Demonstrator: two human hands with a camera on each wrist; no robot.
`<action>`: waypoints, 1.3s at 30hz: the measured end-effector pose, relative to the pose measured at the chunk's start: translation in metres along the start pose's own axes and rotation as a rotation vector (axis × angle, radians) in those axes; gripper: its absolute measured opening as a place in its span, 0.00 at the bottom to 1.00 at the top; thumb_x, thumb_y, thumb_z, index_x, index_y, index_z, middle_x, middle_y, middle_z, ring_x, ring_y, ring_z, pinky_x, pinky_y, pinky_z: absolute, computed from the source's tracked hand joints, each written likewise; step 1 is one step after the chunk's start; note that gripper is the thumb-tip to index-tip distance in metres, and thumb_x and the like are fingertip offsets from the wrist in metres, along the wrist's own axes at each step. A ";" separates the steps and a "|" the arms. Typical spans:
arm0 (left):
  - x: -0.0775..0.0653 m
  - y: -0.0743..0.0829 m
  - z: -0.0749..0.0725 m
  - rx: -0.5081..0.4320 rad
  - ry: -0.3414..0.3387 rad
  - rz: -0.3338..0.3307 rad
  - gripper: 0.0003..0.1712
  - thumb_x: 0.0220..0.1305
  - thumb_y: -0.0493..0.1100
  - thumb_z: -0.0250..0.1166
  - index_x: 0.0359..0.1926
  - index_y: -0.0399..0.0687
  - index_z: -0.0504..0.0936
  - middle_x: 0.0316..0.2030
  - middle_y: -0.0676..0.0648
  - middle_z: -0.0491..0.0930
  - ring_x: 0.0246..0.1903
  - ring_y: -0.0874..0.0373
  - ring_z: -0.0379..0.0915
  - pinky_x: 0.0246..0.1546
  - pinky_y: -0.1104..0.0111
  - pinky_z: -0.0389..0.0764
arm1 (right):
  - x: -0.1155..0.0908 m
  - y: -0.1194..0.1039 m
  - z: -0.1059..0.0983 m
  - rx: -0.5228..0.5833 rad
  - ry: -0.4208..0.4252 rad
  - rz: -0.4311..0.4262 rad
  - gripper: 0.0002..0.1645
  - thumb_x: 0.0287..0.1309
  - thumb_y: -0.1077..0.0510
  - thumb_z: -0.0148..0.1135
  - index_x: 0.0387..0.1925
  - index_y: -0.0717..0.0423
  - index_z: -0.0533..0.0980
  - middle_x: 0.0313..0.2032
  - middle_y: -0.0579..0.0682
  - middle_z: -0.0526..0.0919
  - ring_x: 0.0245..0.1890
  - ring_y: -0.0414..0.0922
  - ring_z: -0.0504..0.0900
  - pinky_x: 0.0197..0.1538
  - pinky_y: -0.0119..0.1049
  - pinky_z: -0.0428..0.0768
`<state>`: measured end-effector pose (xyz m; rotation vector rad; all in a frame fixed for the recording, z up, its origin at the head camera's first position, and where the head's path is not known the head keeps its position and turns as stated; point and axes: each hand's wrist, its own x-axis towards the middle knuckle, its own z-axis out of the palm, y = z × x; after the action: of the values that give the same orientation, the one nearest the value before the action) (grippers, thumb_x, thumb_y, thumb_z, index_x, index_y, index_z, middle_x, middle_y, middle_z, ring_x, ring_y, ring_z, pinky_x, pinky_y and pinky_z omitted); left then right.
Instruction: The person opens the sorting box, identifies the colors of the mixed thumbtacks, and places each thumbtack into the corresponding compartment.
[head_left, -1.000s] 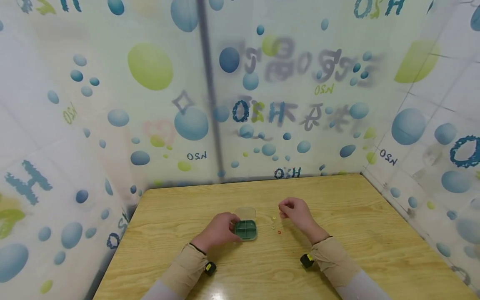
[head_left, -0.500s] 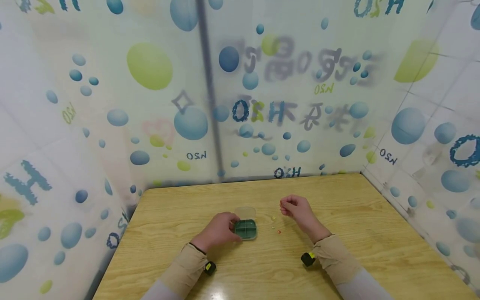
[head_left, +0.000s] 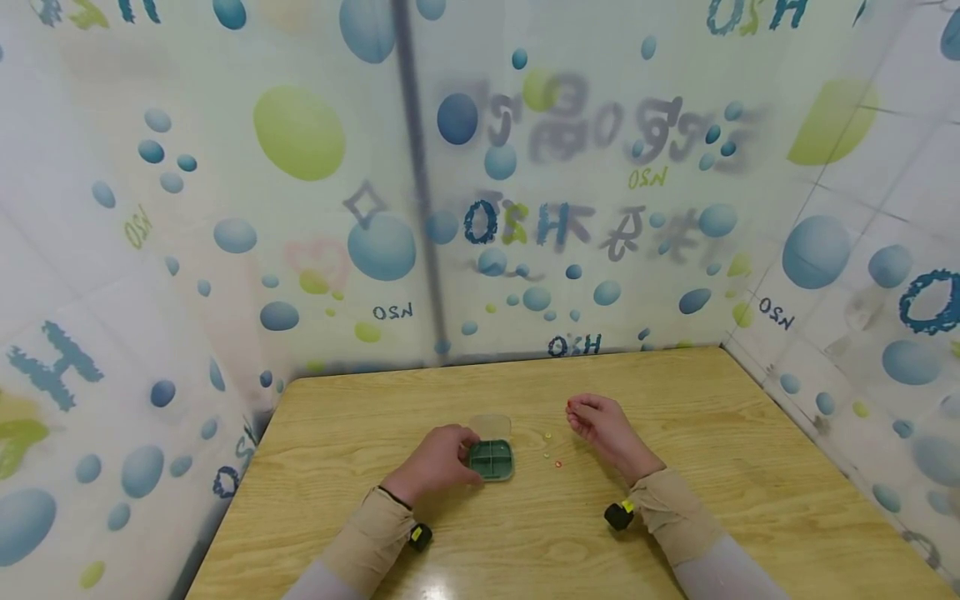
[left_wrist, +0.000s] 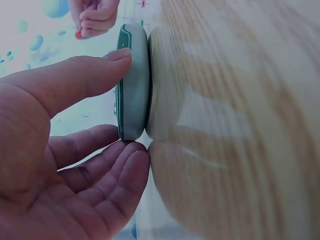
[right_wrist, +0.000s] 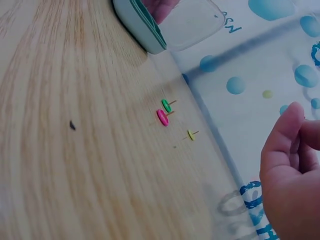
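- The green box (head_left: 491,460) is gripped by the left hand (head_left: 437,458), between the tabletop's (head_left: 525,533) left and right edges; its clear lid (head_left: 491,427) is opened toward the far edge.
- A red piece (left_wrist: 78,35) is pinched by the right hand (head_left: 603,427).
- A pink tack (right_wrist: 162,117), green tack (right_wrist: 166,105) and yellow tack (right_wrist: 191,135) are scattered rightward.

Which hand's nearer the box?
Left hand: it grips the box at its left side. The right hand is apart from the box, right of the pins.
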<state>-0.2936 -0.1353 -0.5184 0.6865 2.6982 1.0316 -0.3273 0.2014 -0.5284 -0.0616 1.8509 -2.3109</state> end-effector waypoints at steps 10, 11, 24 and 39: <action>0.000 0.002 0.001 -0.004 0.004 0.001 0.36 0.51 0.43 0.86 0.59 0.37 0.84 0.47 0.44 0.85 0.44 0.53 0.82 0.44 0.58 0.85 | 0.003 0.009 -0.013 0.195 -0.023 0.063 0.11 0.82 0.68 0.47 0.54 0.65 0.75 0.40 0.49 0.85 0.36 0.34 0.84 0.41 0.23 0.84; 0.000 0.002 0.001 -0.004 0.004 0.005 0.36 0.51 0.43 0.86 0.59 0.36 0.84 0.47 0.44 0.85 0.44 0.52 0.82 0.44 0.58 0.85 | 0.003 0.010 -0.014 0.212 -0.020 0.068 0.11 0.82 0.68 0.47 0.53 0.65 0.75 0.40 0.49 0.85 0.35 0.34 0.84 0.41 0.23 0.84; 0.001 0.001 0.002 0.000 0.000 0.017 0.35 0.51 0.44 0.86 0.59 0.37 0.84 0.48 0.43 0.85 0.45 0.51 0.84 0.45 0.58 0.86 | 0.003 0.010 -0.025 0.453 -0.057 0.147 0.12 0.84 0.66 0.41 0.52 0.61 0.73 0.37 0.50 0.83 0.34 0.36 0.83 0.40 0.23 0.83; 0.000 0.000 0.002 -0.009 0.010 0.021 0.34 0.51 0.43 0.86 0.58 0.37 0.84 0.44 0.45 0.85 0.43 0.52 0.83 0.43 0.57 0.85 | 0.007 0.011 -0.028 0.630 -0.103 0.182 0.23 0.85 0.65 0.38 0.38 0.59 0.80 0.33 0.50 0.84 0.33 0.38 0.84 0.39 0.23 0.84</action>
<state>-0.2926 -0.1339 -0.5198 0.7109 2.6991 1.0539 -0.3369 0.2253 -0.5457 0.0681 0.9703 -2.5771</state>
